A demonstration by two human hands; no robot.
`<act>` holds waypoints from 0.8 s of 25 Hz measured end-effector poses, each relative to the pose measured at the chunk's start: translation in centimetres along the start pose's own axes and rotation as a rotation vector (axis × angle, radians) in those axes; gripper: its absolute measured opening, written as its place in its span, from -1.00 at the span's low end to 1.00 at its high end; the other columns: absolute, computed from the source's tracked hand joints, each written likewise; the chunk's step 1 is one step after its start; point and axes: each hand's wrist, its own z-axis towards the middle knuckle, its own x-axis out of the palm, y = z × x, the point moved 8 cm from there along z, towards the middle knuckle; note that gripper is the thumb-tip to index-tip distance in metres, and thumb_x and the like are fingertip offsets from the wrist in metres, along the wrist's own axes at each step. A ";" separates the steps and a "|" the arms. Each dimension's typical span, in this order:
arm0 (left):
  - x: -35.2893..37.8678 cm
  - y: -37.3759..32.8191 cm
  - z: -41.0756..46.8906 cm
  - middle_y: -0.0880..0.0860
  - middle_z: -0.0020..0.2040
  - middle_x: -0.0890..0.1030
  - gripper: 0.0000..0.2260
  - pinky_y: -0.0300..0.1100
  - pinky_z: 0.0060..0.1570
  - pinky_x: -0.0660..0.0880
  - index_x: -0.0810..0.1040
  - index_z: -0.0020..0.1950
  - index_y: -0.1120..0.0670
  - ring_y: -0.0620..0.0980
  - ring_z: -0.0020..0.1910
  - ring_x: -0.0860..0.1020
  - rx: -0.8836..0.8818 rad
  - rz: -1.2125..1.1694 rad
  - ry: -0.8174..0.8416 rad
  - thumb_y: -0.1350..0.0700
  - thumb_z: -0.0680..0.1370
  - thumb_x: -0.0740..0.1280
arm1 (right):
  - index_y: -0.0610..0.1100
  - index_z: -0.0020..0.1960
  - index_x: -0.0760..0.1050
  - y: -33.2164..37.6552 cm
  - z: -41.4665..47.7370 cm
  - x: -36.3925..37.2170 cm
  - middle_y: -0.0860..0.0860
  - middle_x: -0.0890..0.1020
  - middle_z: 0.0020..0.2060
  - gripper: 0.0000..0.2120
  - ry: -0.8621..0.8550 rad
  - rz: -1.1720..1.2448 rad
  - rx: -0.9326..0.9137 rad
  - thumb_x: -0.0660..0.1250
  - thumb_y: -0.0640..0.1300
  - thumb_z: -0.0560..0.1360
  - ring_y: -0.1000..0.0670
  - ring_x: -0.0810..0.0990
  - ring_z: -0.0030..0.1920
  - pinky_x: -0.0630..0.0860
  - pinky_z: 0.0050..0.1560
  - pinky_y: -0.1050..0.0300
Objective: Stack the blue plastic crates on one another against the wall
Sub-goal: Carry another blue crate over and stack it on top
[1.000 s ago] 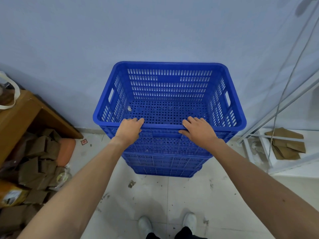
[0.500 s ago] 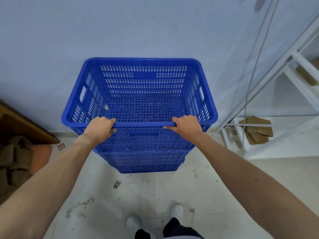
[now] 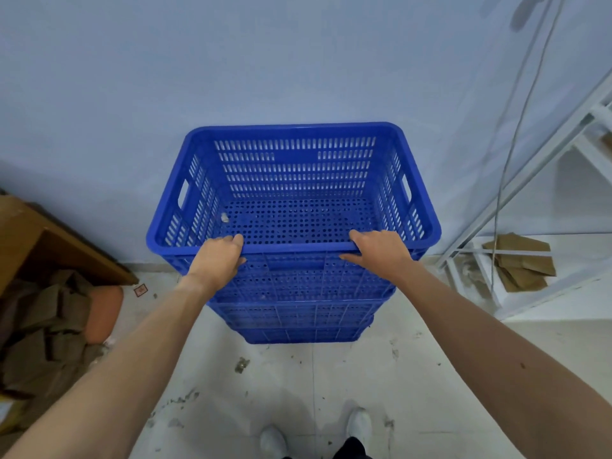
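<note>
Head view: lower crates [image 3: 298,318] mostly hidden.

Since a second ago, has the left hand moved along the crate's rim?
No. The left hand still grips the top crate's near rim at the same spot, left of centre; only the camera shifted.

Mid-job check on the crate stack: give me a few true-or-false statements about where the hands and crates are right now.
1. Both hands are on the near rim of the top crate. True: left hand, right hand.
2. The top crate is full of cardboard. False: it holds only a small scrap.
3. The top crate sits on other blue crates. True.
4. The stack stands in the middle of the room. False: it is by the wall.
5. The white rack is left of the stack. False: it is to the right.
</note>
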 end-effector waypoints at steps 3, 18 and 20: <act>0.0 -0.1 -0.2 0.08 -0.04 0.54 -0.77 -0.01 -0.04 0.49 0.39 0.16 0.10 0.10 -0.09 0.54 -0.016 0.043 -0.031 -0.03 0.63 0.25 | -0.07 0.05 0.41 0.4 -0.2 0.4 0.00 0.59 -0.12 -0.61 -0.064 0.031 0.059 0.20 0.27 0.56 -0.07 0.60 -0.13 0.54 -0.10 0.00; -1.3 3.4 -1.7 0.09 -0.15 0.62 -0.89 0.00 -0.16 0.52 0.48 0.12 0.08 0.07 -0.28 0.48 0.182 0.038 0.080 0.08 0.63 0.26 | -0.17 0.24 0.33 1.9 -2.6 0.6 -0.17 0.50 0.12 -0.55 -0.032 0.057 0.465 0.19 0.19 0.58 -0.23 0.47 0.18 0.32 0.33 -0.16; -1.5 3.3 -2.0 0.09 -0.15 0.62 -0.88 -0.01 -0.16 0.51 0.49 0.14 0.08 0.07 -0.28 0.46 0.203 0.055 0.067 0.09 0.63 0.27 | -0.19 0.28 0.33 2.5 -3.0 0.9 -0.19 0.49 0.14 -0.56 -0.037 0.039 0.503 0.19 0.13 0.59 -0.25 0.45 0.21 0.25 0.40 -0.20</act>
